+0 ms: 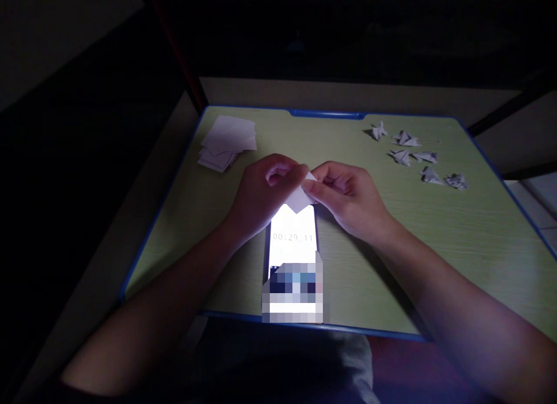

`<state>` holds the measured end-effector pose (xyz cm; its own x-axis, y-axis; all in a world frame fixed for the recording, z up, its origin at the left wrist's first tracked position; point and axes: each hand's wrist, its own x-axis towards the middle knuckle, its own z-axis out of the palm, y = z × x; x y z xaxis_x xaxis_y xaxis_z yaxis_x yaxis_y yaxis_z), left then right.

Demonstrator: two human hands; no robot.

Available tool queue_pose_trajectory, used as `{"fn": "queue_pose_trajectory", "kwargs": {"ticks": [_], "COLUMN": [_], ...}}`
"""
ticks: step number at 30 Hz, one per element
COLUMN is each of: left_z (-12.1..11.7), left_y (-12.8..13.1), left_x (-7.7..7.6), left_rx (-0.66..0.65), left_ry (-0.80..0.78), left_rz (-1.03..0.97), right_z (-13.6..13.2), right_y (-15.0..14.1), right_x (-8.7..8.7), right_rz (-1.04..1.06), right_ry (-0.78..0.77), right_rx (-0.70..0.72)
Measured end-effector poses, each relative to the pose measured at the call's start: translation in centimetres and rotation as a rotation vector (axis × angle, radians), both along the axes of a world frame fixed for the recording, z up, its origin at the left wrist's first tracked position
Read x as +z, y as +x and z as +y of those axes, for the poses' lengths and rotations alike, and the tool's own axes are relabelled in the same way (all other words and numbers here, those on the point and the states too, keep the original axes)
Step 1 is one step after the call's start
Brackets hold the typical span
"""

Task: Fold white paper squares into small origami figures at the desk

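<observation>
Between my two hands is a small piece of folded white paper [299,201], its lower corner pointing down toward me. My left hand [272,186] pinches its upper left side, thumb and fingers closed. From the other side my right hand [348,195] grips it, the thumb pressed on its face. Fingers cover much of the paper, so its folds are partly hidden. Just below, a lit phone [293,224] lies on the table and displays a timer reading 00:29:11; its lower part is blurred out.
The light green table [183,241] has a blue rim. A loose stack of white paper sheets [228,136] lies at the back left. At the back right are several small folded paper figures [401,156]. The surroundings are dark.
</observation>
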<state>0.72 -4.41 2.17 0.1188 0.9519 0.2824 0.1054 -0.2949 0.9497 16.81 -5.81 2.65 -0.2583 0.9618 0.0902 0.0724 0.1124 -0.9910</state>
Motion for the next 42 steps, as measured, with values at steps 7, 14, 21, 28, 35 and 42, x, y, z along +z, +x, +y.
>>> {"fn": "queue_pose_trajectory", "kwargs": {"ticks": [7,14,21,28,35,42], "left_z": [-0.1,-0.3,-0.5,-0.3,0.1,-0.2], "left_y": [0.0,0.0,0.2,0.4,0.4,0.4], "left_x": [0.2,0.8,0.6,0.1,-0.4,0.1], "left_rx": [0.028,0.022,0.062,0.076,0.084,0.044], "left_ry": [0.037,0.012,0.024,-0.001,-0.070,-0.037], "left_rz": [0.015,0.000,-0.035,-0.038,-0.143,-0.009], "right_z": [0.1,-0.2,0.0,-0.2,0.0,0.1], "right_y": [-0.1,-0.1,0.0,-0.1,-0.2,-0.2], "right_x": [0.0,0.2,0.0,0.1,-0.1,-0.2], "right_rz": [0.006,-0.034,-0.024,0.038,0.053,0.088], "right_ry": [-0.007,0.027,0.024,0.032,0.026,0.034], "right_rx": [0.010,0.016,0.017,0.012,0.010,0.006]}}
